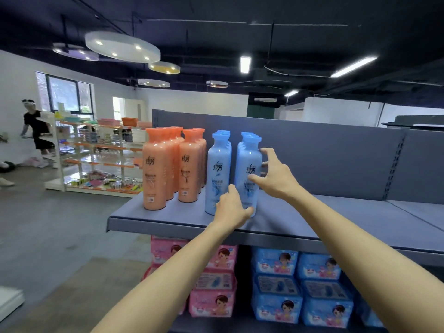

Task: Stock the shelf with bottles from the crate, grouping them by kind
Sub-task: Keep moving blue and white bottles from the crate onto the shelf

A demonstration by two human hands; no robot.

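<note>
Two bare forearms reach up and away from the camera, and below them packs of pink and blue goods sit stacked on the lower tier. At the end of the nearer arm, the left hand rests at the foot of the front right blue bottle, thumb curled against its base near the shelf edge. Slightly beyond and to the right, the right hand is spread loosely, thumb on the bottle's front and fingers reaching round its far side, more steadying than clamping. Just left of both hands stands the other blue row, and further left the orange bottles in two rows, so the kinds are already kept apart. The crate is not in view. This looks like the setting-down step: the bottle is upright on the shelf and being squared into its row. Next, I'd judge, both hands need to let go gently without tipping it, then go back for another. To the right of the hands the shelf is bare.
</note>
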